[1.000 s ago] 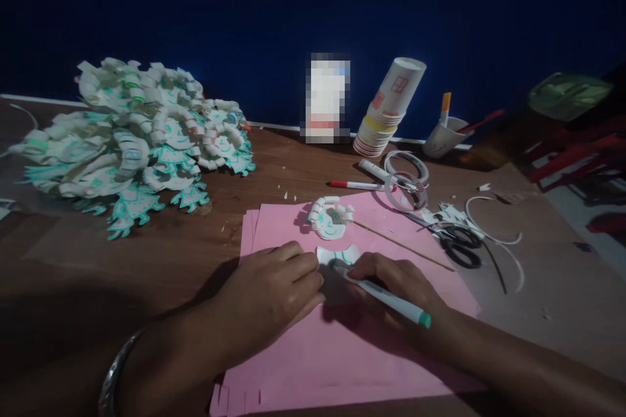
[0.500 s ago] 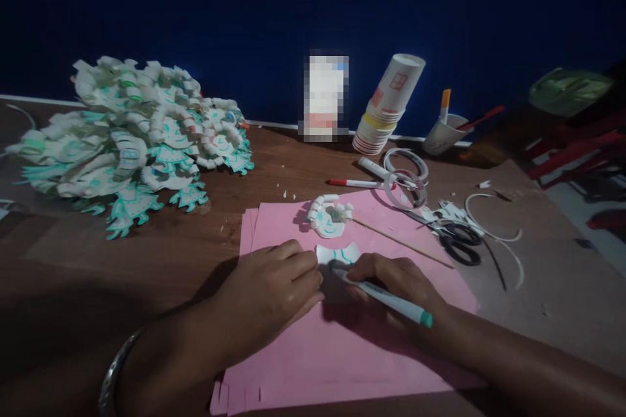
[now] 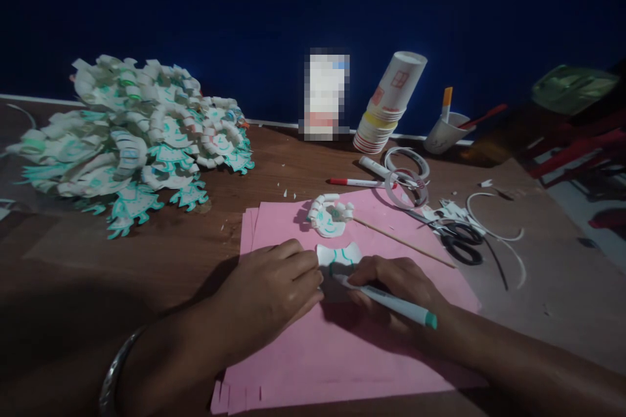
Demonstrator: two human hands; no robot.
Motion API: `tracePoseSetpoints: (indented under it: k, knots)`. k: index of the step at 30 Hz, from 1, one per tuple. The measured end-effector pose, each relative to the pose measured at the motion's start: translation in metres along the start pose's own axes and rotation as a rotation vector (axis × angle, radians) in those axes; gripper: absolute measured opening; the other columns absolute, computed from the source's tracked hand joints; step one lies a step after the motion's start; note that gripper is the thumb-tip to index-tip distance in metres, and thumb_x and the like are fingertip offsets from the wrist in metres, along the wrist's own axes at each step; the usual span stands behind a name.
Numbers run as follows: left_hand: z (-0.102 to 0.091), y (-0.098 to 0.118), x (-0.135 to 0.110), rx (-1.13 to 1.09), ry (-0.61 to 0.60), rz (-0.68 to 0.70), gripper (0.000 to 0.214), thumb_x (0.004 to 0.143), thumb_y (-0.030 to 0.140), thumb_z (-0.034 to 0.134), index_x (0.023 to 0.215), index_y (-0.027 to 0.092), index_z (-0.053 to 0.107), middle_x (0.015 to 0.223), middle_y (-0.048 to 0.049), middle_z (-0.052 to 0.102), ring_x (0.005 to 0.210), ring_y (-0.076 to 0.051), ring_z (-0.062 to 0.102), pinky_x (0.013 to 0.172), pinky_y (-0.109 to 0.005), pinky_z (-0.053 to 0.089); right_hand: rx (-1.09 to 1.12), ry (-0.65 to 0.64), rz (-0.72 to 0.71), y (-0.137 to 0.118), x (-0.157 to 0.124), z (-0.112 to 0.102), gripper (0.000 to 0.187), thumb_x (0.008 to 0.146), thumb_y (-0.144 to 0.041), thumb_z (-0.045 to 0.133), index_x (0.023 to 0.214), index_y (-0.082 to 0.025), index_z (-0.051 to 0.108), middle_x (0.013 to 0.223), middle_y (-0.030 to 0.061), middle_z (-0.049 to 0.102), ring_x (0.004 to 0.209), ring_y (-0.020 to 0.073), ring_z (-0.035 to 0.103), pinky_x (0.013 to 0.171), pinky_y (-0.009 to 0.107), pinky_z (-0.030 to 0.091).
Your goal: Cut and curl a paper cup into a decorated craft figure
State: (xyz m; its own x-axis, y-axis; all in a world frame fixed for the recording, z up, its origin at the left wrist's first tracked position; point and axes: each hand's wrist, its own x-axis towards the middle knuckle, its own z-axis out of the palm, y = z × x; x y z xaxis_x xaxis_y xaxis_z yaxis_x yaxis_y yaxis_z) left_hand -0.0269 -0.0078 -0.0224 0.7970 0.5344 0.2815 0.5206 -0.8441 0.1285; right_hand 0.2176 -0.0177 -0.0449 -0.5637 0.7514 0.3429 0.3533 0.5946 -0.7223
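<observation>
My right hand (image 3: 396,283) grips a teal-capped marker (image 3: 391,301) with its tip on a small white paper cut-out (image 3: 337,255) that bears teal lines. My left hand (image 3: 268,293), a bangle on its wrist, rests with curled fingers pressed on the cut-out's left edge, holding it down on pink paper sheets (image 3: 332,345). Just beyond lies a white paper face with curled strips (image 3: 328,215) on a thin wooden stick (image 3: 405,244).
A heap of finished white-and-teal paper figures (image 3: 132,137) fills the left of the wooden table. Behind are a tilted stack of paper cups (image 3: 388,107), a cup with pens (image 3: 443,133), a red marker (image 3: 355,182), tape rings (image 3: 405,186), scissors (image 3: 457,241) and paper scraps.
The marker's tip has shifted slightly lower on the cut-out and its capped end has moved a little right. The left hand stays put.
</observation>
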Motion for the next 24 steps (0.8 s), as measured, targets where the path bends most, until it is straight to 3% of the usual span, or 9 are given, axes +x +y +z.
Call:
tracePoseSetpoints:
  k: [16,24]
  knots:
    - [0.0001,-0.0004,-0.0008,0.011,-0.033,-0.008,0.011,0.095,0.021,0.06,0.085,0.017,0.06,0.086,-0.0028,0.061,0.083,-0.019,0.054,0.072,-0.032,0.043,0.033,-0.035,-0.001,-0.0025,-0.0001,-0.0029,0.004,0.093,-0.022,0.061,0.091,-0.02,0.059,0.064,-0.0059,0.054,0.052,0.0089,0.042,0.05,0.024,0.032]
    - [-0.0007,0.0007,0.0003,0.024,-0.03,-0.006,0.012,0.096,0.021,0.058,0.084,0.017,0.059,0.085,-0.0025,0.06,0.081,-0.019,0.053,0.071,-0.032,0.041,0.062,-0.014,-0.04,-0.0011,-0.0005,-0.0025,0.004,0.092,-0.021,0.063,0.094,-0.02,0.06,0.07,-0.0038,0.064,0.054,0.0089,0.05,0.053,0.023,0.039]
